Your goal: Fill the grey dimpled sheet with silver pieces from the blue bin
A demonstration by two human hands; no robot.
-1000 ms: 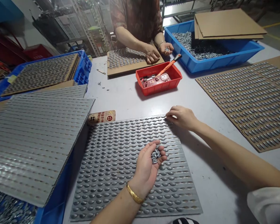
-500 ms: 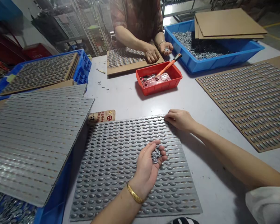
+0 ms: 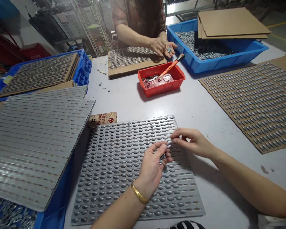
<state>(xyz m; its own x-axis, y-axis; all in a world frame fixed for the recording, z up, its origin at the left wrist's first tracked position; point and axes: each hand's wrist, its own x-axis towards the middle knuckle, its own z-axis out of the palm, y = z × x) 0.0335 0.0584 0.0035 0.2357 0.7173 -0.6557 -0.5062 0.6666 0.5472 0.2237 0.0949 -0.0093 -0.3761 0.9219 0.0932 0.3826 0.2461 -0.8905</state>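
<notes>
Here's the left hand (image 3: 152,167), palm turned up above the grey board (image 3: 189,190), a gold bracelet (image 3: 139,193) round the wrist. Its fingers are curled into a cup around a small heap of metal pieces (image 3: 162,156), and the thumb is bent in close to the forefinger tip. In comes the right hand (image 3: 196,143) from the side, over the board's right edge, fingertips right by the left ones; thumb and forefinger are drawn together, but I can't tell whether a piece sits between them.

The board lies flat on the white table (image 3: 124,101) right in front of this worker, packed with rows of shiny metal ovals (image 3: 83,219), narrow slots showing down its right side. To the left, grey slotted boards (image 3: 38,127) lie across a blue bin of loose pieces.

Across the table, a co-worker holds one palm (image 3: 171,50) open with pieces in it, the other hand (image 3: 158,46) just beside it, above a brown board (image 3: 133,70). Nearer us sits a red tub (image 3: 164,90) with an orange-handled tool (image 3: 170,67) leaning out, and beyond it a big blue tub (image 3: 228,63) with cardboard sheets (image 3: 231,24) across the top.
</notes>
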